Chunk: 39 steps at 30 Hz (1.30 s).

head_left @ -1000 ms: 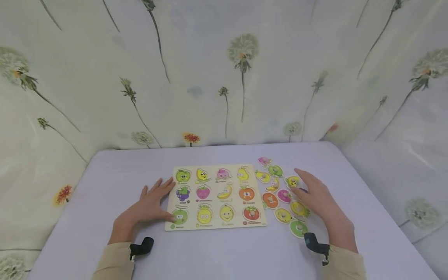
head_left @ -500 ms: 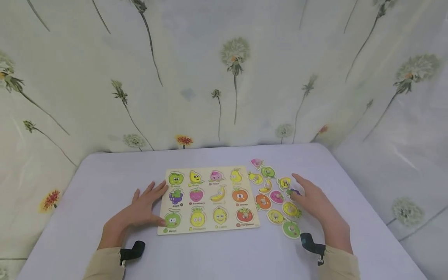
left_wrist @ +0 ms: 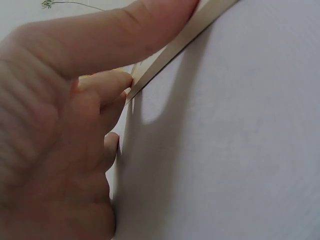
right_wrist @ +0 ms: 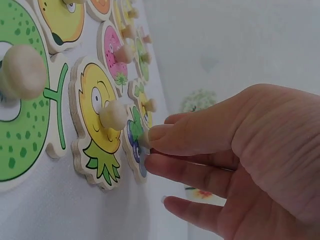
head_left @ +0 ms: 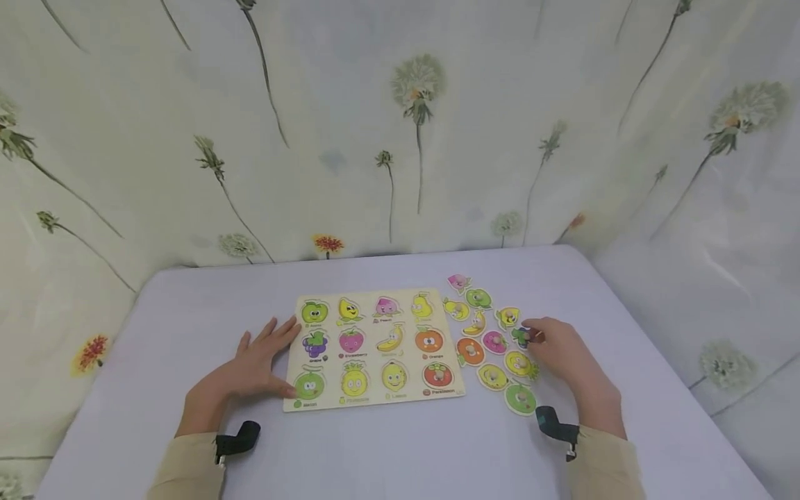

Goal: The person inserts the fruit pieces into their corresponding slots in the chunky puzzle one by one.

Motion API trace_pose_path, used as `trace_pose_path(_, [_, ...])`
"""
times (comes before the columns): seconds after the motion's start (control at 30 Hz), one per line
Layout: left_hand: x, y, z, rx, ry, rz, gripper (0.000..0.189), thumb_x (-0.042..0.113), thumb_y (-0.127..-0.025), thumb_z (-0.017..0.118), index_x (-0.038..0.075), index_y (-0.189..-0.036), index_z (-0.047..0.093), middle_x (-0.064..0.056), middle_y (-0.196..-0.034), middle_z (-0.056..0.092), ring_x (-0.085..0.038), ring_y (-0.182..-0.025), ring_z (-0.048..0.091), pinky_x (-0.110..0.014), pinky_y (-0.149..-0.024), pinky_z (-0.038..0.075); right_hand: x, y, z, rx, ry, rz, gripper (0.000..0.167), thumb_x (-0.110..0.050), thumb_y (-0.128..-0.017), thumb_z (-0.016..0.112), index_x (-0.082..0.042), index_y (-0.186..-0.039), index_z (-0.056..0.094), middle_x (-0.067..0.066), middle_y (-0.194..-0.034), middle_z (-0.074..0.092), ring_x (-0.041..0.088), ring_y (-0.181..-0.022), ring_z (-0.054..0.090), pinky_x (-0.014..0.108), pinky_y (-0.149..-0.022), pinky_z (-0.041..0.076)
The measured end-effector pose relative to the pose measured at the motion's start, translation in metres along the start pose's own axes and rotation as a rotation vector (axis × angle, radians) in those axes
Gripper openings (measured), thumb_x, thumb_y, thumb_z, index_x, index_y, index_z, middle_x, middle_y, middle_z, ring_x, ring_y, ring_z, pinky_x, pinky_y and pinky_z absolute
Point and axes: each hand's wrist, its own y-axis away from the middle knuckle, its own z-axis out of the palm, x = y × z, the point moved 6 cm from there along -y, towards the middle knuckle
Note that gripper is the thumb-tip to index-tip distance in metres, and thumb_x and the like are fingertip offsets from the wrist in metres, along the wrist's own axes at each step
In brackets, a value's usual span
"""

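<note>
A pale wooden fruit puzzle board (head_left: 369, 354) lies on the table, with printed fruit in rows. My left hand (head_left: 253, 364) rests at its left edge, fingers spread, thumb on the lower left corner by the melon. In the left wrist view, the thumb and fingertips touch the board's rim (left_wrist: 170, 52). Right of the board, my right hand (head_left: 565, 351) pinches the knob of the grape puzzle piece (head_left: 520, 337) between thumb and forefinger. The right wrist view shows that grape piece (right_wrist: 134, 142) partly behind the fingertips, beside the pineapple piece (right_wrist: 97, 120).
Several knobbed fruit pieces crowd the board's right side, among them the melon piece (head_left: 521, 398), orange piece (head_left: 470, 351), strawberry piece (head_left: 494, 342) and peach piece (head_left: 459, 282). A white cloth covers the table (head_left: 400, 451). A dandelion-patterned backdrop (head_left: 325, 125) stands behind.
My right hand's thumb and fingers have closed from a wide spread onto the grape piece's knob. The left hand stays on the board's edge. The head view has shifted slightly.
</note>
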Motion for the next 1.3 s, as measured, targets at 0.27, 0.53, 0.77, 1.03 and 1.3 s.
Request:
trace_pose_path(0.27, [0.000, 0.000, -0.003, -0.012, 0.020, -0.008, 0.125, 0.057, -0.059, 0.086, 0.016, -0.159, 0.024, -0.006, -0.169, 0.015, -0.041, -0.155, 0.000, -0.070, -0.118, -0.009, 0.002, -0.008, 0.003, 0.048, 0.004, -0.011, 0.035, -0.008, -0.094, 0.060, 0.001, -0.127, 0.064, 0.019, -0.114, 0.065, 0.030, -0.097, 0.057, 0.048, -0.088, 0.054])
trace_pose_path(0.53, [0.001, -0.002, -0.003, -0.012, 0.011, -0.022, 0.123, 0.056, -0.060, 0.086, 0.015, -0.159, 0.024, -0.005, -0.169, 0.015, -0.040, -0.155, 0.000, -0.070, -0.118, -0.009, 0.001, -0.014, 0.005, 0.121, 0.015, -0.027, 0.025, -0.008, -0.096, 0.060, 0.000, -0.118, 0.067, 0.017, -0.108, 0.064, 0.029, -0.095, 0.057, 0.048, -0.087, 0.054])
trace_pose_path(0.77, [0.004, 0.001, -0.004, -0.005, 0.021, -0.002, 0.122, 0.054, -0.061, 0.086, 0.013, -0.158, 0.025, -0.008, -0.168, 0.015, -0.042, -0.155, 0.001, -0.070, -0.118, -0.009, 0.001, -0.017, 0.007, 0.132, 0.002, -0.013, 0.022, -0.007, -0.095, 0.060, 0.000, -0.114, 0.068, 0.019, -0.110, 0.063, 0.030, -0.096, 0.056, 0.050, -0.090, 0.053])
trace_pose_path(1.03, [0.007, -0.001, -0.005, -0.004, 0.032, -0.003, 0.122, 0.052, -0.061, 0.086, 0.012, -0.158, 0.024, -0.009, -0.168, 0.015, -0.042, -0.155, 0.000, -0.070, -0.118, -0.010, 0.004, -0.018, 0.005, 0.137, -0.002, -0.020, 0.022, -0.007, -0.094, 0.059, 0.000, -0.113, 0.067, 0.019, -0.109, 0.063, 0.030, -0.095, 0.056, 0.047, -0.086, 0.054])
trace_pose_path(1.3, [0.005, -0.001, -0.002, -0.006, 0.018, -0.013, 0.123, 0.053, -0.060, 0.087, 0.013, -0.158, 0.025, -0.008, -0.168, 0.015, -0.041, -0.155, 0.000, -0.070, -0.118, -0.009, 0.006, -0.019, 0.008, 0.138, 0.007, -0.006, 0.022, -0.007, -0.093, 0.059, 0.000, -0.112, 0.068, 0.016, -0.103, 0.062, 0.027, -0.091, 0.054, 0.040, -0.080, 0.052])
